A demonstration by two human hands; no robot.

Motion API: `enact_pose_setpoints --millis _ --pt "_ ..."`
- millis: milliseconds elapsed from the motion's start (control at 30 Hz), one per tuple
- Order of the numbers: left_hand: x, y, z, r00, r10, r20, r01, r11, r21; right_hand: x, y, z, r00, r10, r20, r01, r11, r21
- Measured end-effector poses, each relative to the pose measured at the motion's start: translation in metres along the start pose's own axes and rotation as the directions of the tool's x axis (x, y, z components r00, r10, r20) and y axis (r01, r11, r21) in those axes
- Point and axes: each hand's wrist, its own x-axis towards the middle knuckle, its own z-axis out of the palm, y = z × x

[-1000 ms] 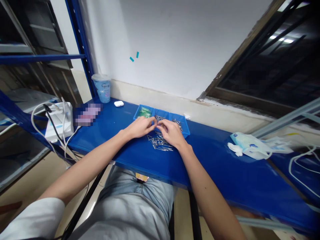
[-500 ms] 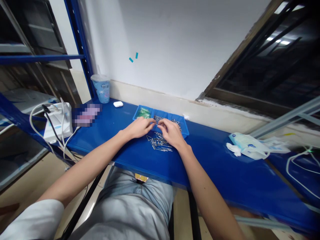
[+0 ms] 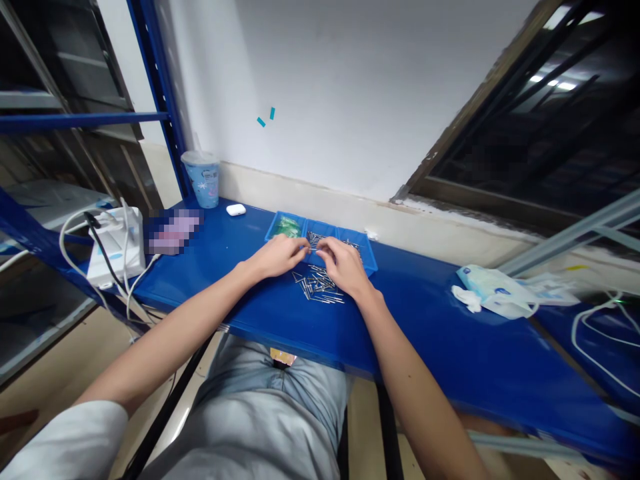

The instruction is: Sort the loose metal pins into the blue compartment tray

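Observation:
My left hand [image 3: 280, 255] and my right hand [image 3: 343, 262] meet fingertip to fingertip in front of the blue bins. Between their pinched fingers runs a thin metal screw [image 3: 313, 249], small and partly covered. Below my right hand, a loose pile of long metal screws [image 3: 320, 285] lies on the blue table [image 3: 415, 320]. Just behind the fingers stand three joined bins: the left bin [image 3: 270, 230] has green items in it, while the middle bin [image 3: 327, 227] and right bin [image 3: 369, 250] hold metal pieces, partly hidden by my right hand.
A blue cup [image 3: 205, 183] with a straw and a white earbud case [image 3: 236, 210] stand at the back left. Near them is a white power strip [image 3: 117, 247] with cables. To the right lie a tissue pack [image 3: 495, 290] and a crumpled tissue [image 3: 466, 298].
Both hands stay almost in the same place, fingertips still together. The thin screw between them shows more clearly now. The pile and bins look unchanged.

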Motion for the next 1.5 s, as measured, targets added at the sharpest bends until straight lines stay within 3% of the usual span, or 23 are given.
enact_pose_setpoints --millis 733,1500 --pt "-0.0004 0.0010 -0.0012 1.000 0.001 -0.010 -0.002 0.999 -0.054 0.0006 -0.0049 -0.0022 0.997 0.071 0.042 -0.070 0.997 -0.008" --pt "-0.0005 0.0020 -0.0003 1.000 0.027 -0.009 -0.028 0.997 -0.065 0.0014 -0.0057 -0.0009 0.998 0.042 0.040 -0.040 0.998 -0.043"
